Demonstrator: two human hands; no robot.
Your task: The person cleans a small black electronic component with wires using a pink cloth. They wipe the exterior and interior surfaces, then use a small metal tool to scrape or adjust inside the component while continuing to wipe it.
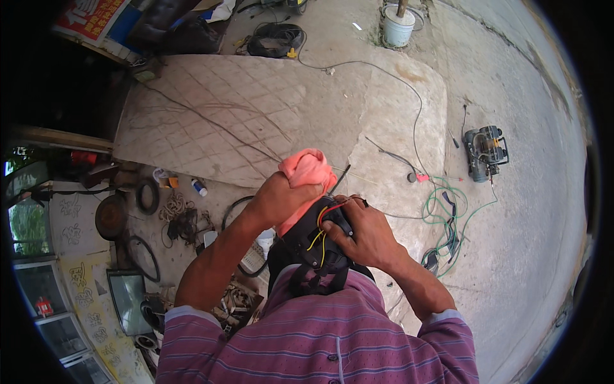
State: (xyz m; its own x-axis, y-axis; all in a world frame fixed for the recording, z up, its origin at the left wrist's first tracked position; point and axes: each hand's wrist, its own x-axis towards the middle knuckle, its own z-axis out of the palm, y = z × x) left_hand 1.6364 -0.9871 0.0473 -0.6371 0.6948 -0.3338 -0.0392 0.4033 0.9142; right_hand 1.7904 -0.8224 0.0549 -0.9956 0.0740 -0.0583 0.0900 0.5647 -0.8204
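My left hand [278, 198] is closed around a bunched pink cloth [307, 169] and presses it against the top of a black device [313, 249] held up against my chest. My right hand [361, 233] grips the same black device from the right side, fingers curled over its upper edge. Red and yellow wires [322, 233] run across the device's face between my two hands. A thin dark rod [340, 178] sticks up just behind the cloth. The lower part of the device is hidden by my striped purple shirt.
A green hose [448, 211] coils on the concrete to my right, with a small grey motor unit [485, 152] beyond it. A white bucket [398, 25] stands at the back. Rubber rings, a round pan [112, 216], a rope and scrap parts lie at my left.
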